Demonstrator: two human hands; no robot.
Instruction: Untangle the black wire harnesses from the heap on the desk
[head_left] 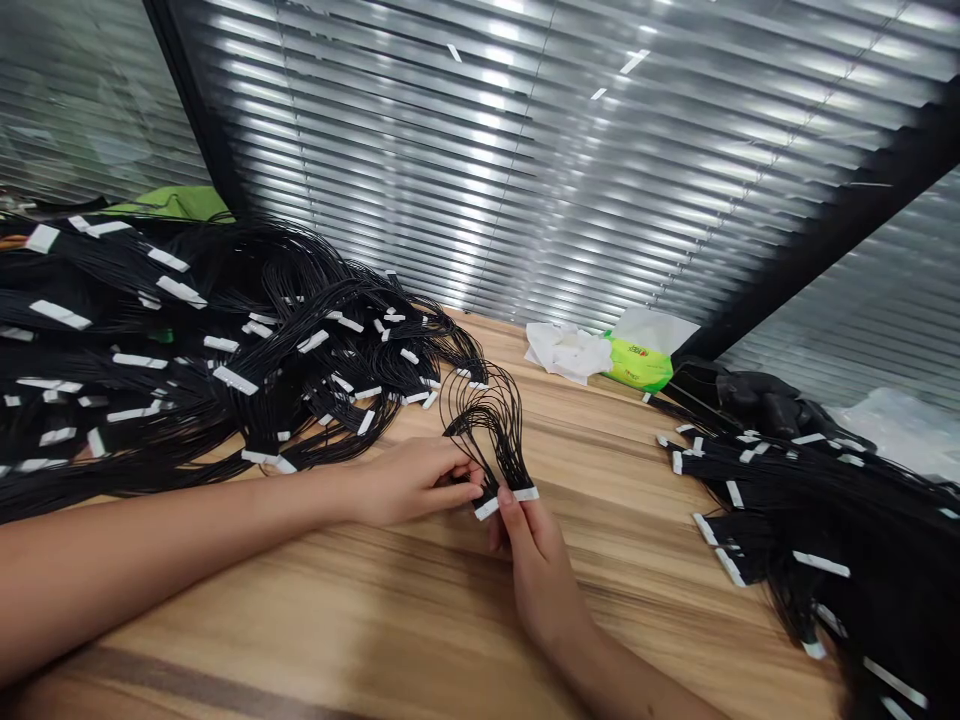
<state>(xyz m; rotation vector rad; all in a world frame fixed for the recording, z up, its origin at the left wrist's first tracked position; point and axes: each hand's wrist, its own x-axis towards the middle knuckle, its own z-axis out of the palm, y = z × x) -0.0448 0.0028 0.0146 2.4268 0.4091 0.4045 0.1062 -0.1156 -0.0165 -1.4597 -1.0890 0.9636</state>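
A looped bundle of thin black wires [499,415] with white connectors at its ends is held between my two hands over the wooden table [420,610]. My left hand [424,480] is closed around the wires beside the left white connector [487,508], its thumb and fingers together. Thumb and fingers of my right hand [536,560] pinch the bundle's end by the right white connector [526,493]. The two connectors lie close to each other, at a slight angle. Some fingers of both hands are hidden under the wires.
A large heap of black wires with white connectors [285,330] covers the left of the table. Another pile [780,500] lies at the right. Crumpled white tissue [568,350] and a green tissue pack [637,362] are near the back edge, before the blinds [465,150].
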